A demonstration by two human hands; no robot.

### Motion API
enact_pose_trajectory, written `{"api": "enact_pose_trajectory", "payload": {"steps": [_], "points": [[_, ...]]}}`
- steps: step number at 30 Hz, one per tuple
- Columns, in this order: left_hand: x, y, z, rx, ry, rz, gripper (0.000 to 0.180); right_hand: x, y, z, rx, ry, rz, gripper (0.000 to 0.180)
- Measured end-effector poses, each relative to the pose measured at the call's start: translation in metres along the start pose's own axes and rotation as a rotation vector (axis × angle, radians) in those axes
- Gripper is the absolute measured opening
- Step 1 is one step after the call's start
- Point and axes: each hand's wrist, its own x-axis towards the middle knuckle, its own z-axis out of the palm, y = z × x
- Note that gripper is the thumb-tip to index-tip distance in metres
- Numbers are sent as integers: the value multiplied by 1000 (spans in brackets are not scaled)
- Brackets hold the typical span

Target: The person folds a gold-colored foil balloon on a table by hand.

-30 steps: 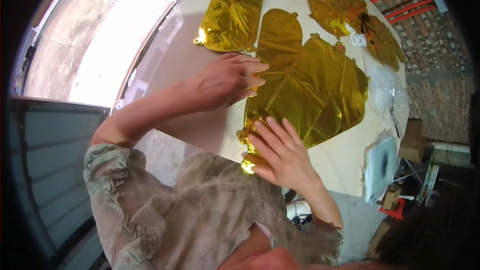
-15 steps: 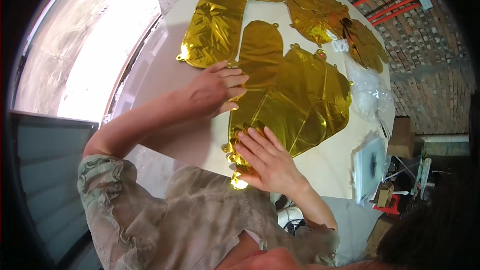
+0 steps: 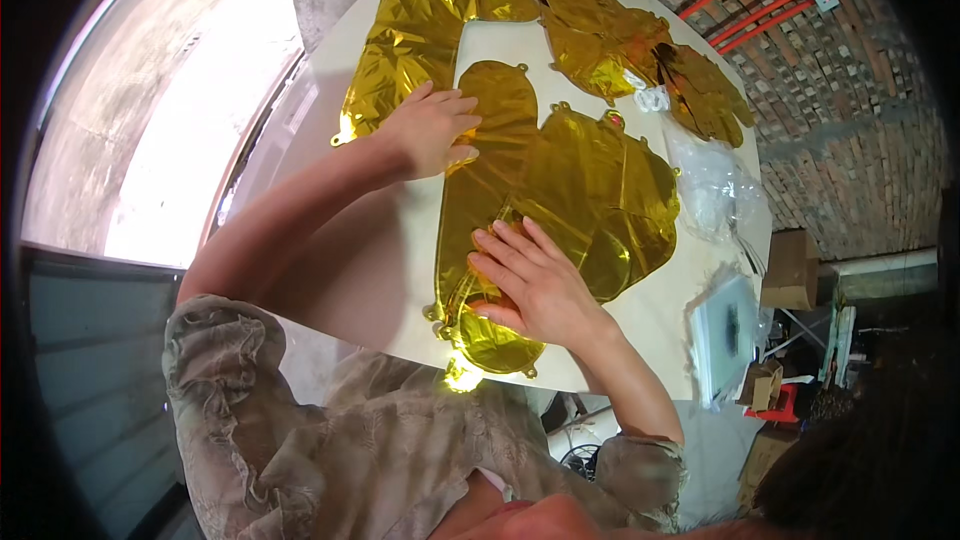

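A flat gold foil balloon point(image 3: 600, 200) lies on the white table in front of me, creased and with small tabs along its edge. My left hand point(image 3: 430, 132) rests on its upper left edge, fingers stretched out. On the lower part of the same foil, my right hand point(image 3: 545, 290) lies flat with its fingers spread. Under that palm the foil is partly hidden, and its rounded near end reaches the table's front edge. A second gold foil balloon point(image 3: 410, 50) sits just beyond my left hand.
More gold foil balloons point(image 3: 600, 25) lie at the far right of the table point(image 3: 340, 270). Clear plastic bags point(image 3: 715, 185) and a pale stack of flat packets point(image 3: 725, 335) rest along the right side. Cardboard boxes point(image 3: 790, 270) stand beyond that edge, near a brick wall point(image 3: 840, 120).
Both hands have moved farther away across the foil. The balloon's rounded near end now shows below my right hand. The whole view has shifted slightly.
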Motion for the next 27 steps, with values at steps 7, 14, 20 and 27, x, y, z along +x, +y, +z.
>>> {"api": "enact_pose_trajectory", "payload": {"steps": [7, 14, 20, 27], "points": [[1, 1, 0, 17, -7, -16, 51, -4, -1, -1, -31, 21, 26, 55], [24, -2, -6, 166, 238, -197, 53, -5, -2, 0, -48, 56, 17, 58], [32, 2, -1, 122, 155, -197, 40, -8, -1, 3, -27, 48, 40, 60], [38, 9, -7, -15, 168, -211, 24, -8, -1, 2, -27, 44, 38, 59]]}}
